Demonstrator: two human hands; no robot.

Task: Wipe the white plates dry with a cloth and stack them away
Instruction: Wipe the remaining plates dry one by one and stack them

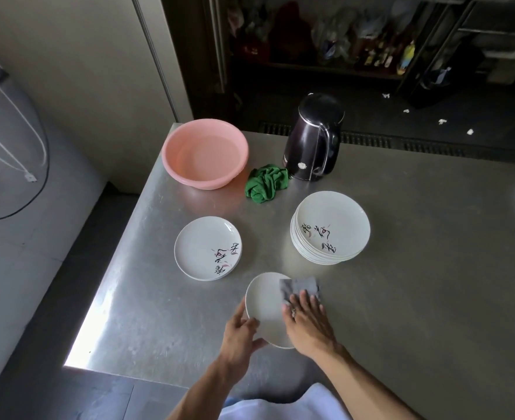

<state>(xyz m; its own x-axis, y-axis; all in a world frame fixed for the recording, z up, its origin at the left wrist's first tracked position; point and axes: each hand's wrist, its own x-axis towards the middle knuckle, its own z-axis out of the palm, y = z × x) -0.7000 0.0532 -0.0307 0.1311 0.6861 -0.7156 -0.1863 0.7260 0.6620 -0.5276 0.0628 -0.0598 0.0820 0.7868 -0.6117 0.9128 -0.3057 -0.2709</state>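
The job looks midway. 1 plate (pixel 265 310) sits tilted at the near edge of the table (pixel 401 298). The left hand (pixel 239 334) grips its rim, and the right hand (pixel 306 319) presses a grey cloth (pixel 300 286) onto it with flat fingers. A short pile (pixel 207 248) lies to the left and a tall stack (pixel 330 228) to the right. I cannot tell which of them is already dried.

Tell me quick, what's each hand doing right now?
Left hand: gripping the plate by its rim.
Right hand: open and flat, pressing the grey cloth onto the plate.
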